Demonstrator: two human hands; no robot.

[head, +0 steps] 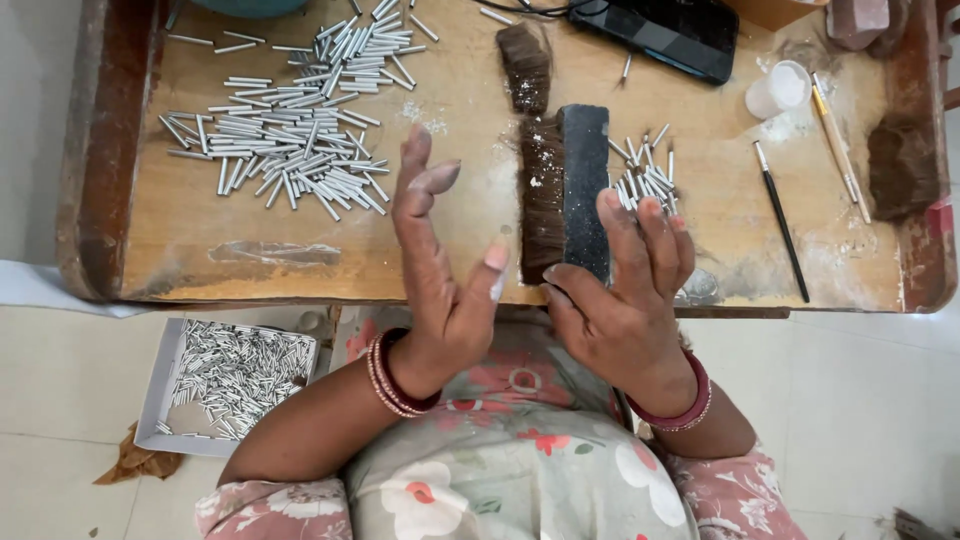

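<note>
Floral cloth on the person's lap fills the bottom of the view, with pale floor tiles to either side. At lower left on the floor sits a shallow white box [165,385] full of small metal tubes, a scrap of brown paper at its corner. Above it stands a low wooden table [190,235] with a raised, worn rim along its left, near and right sides.

On the table's left half lies a loose pile of metal tubes [290,135], most lying roughly crosswise. The left hand [440,290] is raised over the table's near edge, open with fingers spread and thumb out, gripping nothing. Just right of it lies a bundle of brown bristle fibre [541,200] beside a dark rectangular block [585,190]; both have their long axis running from the near edge toward the far side, the near ends at the rim. The right hand [625,300] lies loosely open, thumb by the block's near end, fingers reaching up its right side; whether they touch it cannot be told. A small cluster of tubes [640,175] lies just beyond the fingertips.

Farther right are a thin dark brush [782,225], a white cup [778,90] amid spilled powder, pale sticks [840,150] and another clump of fibre [900,165] against the right rim. A black phone [665,30] lies at the far side. Bare wood lies open between the tube pile and the bristle bundle.
</note>
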